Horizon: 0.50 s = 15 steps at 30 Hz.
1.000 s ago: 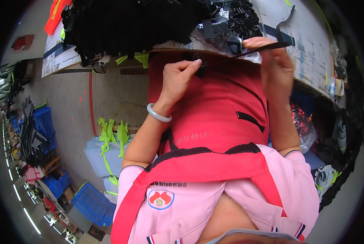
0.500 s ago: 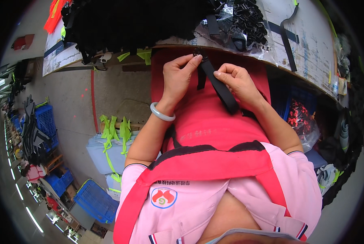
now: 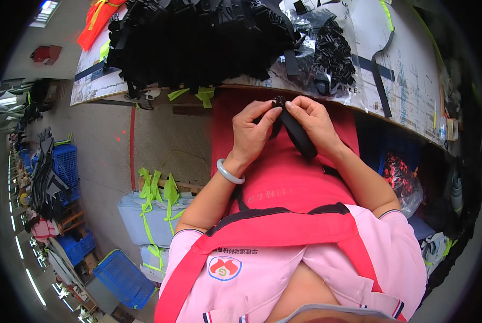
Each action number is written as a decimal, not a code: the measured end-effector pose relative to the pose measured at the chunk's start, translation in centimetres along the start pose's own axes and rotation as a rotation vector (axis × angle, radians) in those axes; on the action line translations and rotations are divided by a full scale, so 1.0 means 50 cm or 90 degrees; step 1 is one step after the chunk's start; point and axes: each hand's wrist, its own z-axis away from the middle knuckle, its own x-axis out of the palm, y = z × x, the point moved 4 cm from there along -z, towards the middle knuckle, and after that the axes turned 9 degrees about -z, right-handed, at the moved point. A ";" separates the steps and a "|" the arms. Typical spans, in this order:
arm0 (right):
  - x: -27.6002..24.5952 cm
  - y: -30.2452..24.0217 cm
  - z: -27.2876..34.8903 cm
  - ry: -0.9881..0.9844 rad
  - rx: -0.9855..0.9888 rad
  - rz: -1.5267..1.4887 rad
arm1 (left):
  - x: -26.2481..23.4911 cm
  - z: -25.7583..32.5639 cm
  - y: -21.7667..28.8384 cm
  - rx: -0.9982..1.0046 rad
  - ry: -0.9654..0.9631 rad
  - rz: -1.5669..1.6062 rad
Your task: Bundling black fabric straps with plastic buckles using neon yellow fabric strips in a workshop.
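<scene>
Clock centred on the small black fitting (image 3: 279, 101) (prob a buckle, detail too small to confirm), 12 = top of frame. Threading/adjusting step, I'd guess: best w/ webbing flat & square to the slot, no twist, pinch close to the fitting so the end doesn't buckle, L steady while R feeds, then check both layers line up. Hands: L hand (image 3: 250, 129) at 7-8 o'clock, thumb + index in a tight pinch on the fitting, other fingers curled in. R hand (image 3: 313, 121) at 4, thumb/index pinched on the upper end of the black strap (image 3: 300, 137), rest loosely bent; exact contact pts partly hidden. Strap hangs toward 5 o'clock over the red apron (image 3: 284, 183). Nearby: dark strap pile (image 3: 198, 48) at 10, clear bag of black pcs (image 3: 332, 51) at 1-2, loose strap (image 3: 380, 81) at 2-3, on the worktable (image 3: 413, 70).
</scene>
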 end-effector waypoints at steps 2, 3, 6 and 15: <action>-0.010 -0.002 -0.018 -0.018 0.078 -0.067 | -0.010 -0.003 -0.010 -0.024 -0.048 0.069; -0.007 0.001 -0.027 -0.117 0.179 -0.147 | -0.016 -0.001 -0.001 -0.032 -0.069 0.086; 0.030 -0.038 -0.040 -0.272 0.247 -0.115 | -0.056 0.001 0.024 -0.042 -0.123 0.118; -0.013 -0.636 -0.263 0.152 -0.709 0.515 | -0.339 -0.089 0.303 0.119 -0.144 0.087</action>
